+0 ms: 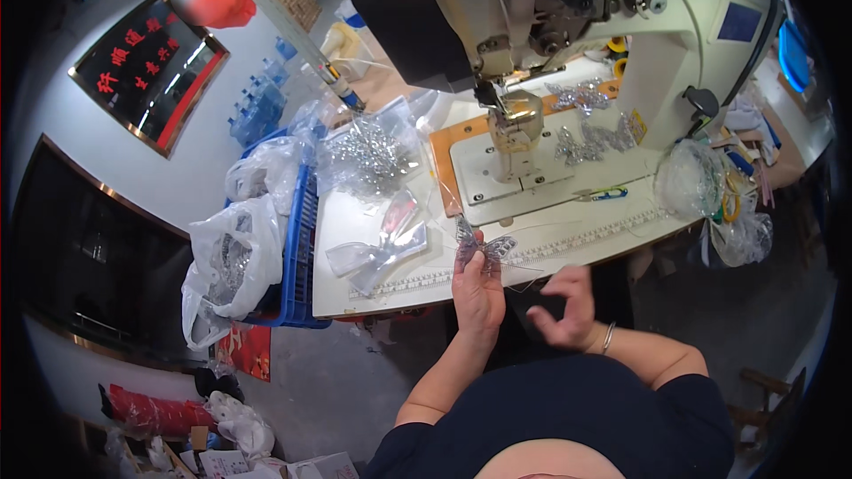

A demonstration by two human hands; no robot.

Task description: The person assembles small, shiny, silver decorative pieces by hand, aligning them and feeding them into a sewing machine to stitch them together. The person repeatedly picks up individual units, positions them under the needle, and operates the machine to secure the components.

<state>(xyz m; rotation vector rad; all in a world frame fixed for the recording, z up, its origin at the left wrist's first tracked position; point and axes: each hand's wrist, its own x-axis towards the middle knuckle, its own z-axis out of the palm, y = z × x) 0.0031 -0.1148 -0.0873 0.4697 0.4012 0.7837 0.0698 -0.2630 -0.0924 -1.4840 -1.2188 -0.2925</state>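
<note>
Close to the front edge of the white sewing table, my left hand (480, 298) pinches a translucent, dark-patterned butterfly-shaped piece (501, 248) between thumb and fingers. Thin thread ends trail from that piece to the right. My right hand (572, 309), with a bracelet at its wrist, hovers just right of it in front of the table edge. Its fingers are bent and the thumb stands apart, with nothing seen between them. Beyond the hands stands the sewing machine (517, 124) with its raised post bed. To the left lies a clear, winged plastic piece (377, 248).
Silvery pieces fill a clear bag (368, 155) at the table's left. More shiny pieces (596, 142) lie beside the post, near small thread snips (603, 194). A ruler strip (568, 244) runs along the front. A blue crate (302, 239) with plastic bags adjoins the left edge.
</note>
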